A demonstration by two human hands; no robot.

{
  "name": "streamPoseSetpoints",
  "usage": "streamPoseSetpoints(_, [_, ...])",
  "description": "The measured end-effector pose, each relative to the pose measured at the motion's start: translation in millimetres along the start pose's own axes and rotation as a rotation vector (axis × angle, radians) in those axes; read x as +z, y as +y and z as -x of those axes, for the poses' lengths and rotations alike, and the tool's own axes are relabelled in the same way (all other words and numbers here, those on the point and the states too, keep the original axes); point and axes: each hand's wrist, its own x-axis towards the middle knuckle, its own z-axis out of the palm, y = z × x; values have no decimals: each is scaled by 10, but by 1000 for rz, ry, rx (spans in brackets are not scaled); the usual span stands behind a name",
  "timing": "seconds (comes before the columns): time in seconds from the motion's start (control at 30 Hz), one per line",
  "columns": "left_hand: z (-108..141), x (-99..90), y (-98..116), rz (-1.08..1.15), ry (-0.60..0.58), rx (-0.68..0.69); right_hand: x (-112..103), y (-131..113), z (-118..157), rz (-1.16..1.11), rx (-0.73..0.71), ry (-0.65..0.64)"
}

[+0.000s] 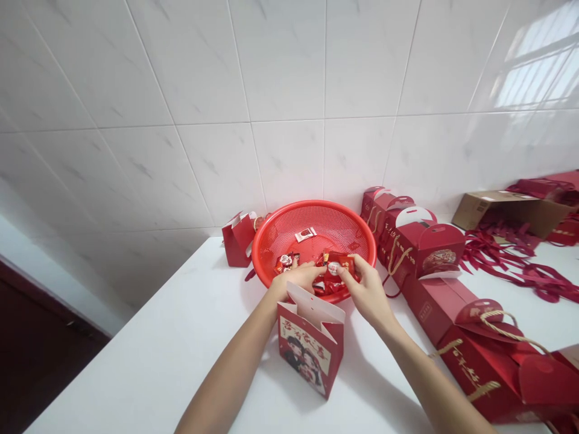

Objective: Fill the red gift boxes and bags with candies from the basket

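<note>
A red perforated plastic basket (312, 208) stands against the wall with several wrapped candies inside. My left hand (298, 277) reaches over its near rim, fingers stretched among the candies; some fingertips are hidden. My right hand (365, 289) pinches a red candy packet (344, 264) between thumb and fingers at the basket's right side. A white-and-red packet (306, 234) lies on the basket's bottom, apart from both hands. Between my forearms an upright red gift box (312, 349) with a printed couple has its top flaps open.
A small red box (238, 240) stands left of the basket. Red boxes with rope handles (488, 355) line the right side. Farther right are dark red ribbons (515, 265) and a cardboard box (486, 208). A tiled wall (289, 157) rises behind the white table (181, 337).
</note>
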Motion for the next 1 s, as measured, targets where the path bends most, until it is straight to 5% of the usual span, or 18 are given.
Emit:
streamPoseSetpoints(0.13, [-14,7,75,-151,-12,38,13,-26,-61,-283,81,74])
streamPoseSetpoints(0.33, [-32,56,164,-21,63,98,4,13,-125,-534,180,153])
streamPoseSetpoints(0.43, [-50,87,208,113,156,105,-28,56,-137,-587,202,179])
streamPoseSetpoints(0.57, [-113,98,224,482,358,-19,-79,119,-156,-590,244,156])
streamPoseSetpoints(0.73, [-189,78,157,847,462,-170,-120,156,-172,-608,284,150])
streamPoseSetpoints(1.0, [-140,35,207,1071,422,-225,-112,114,-144,-634,344,82])
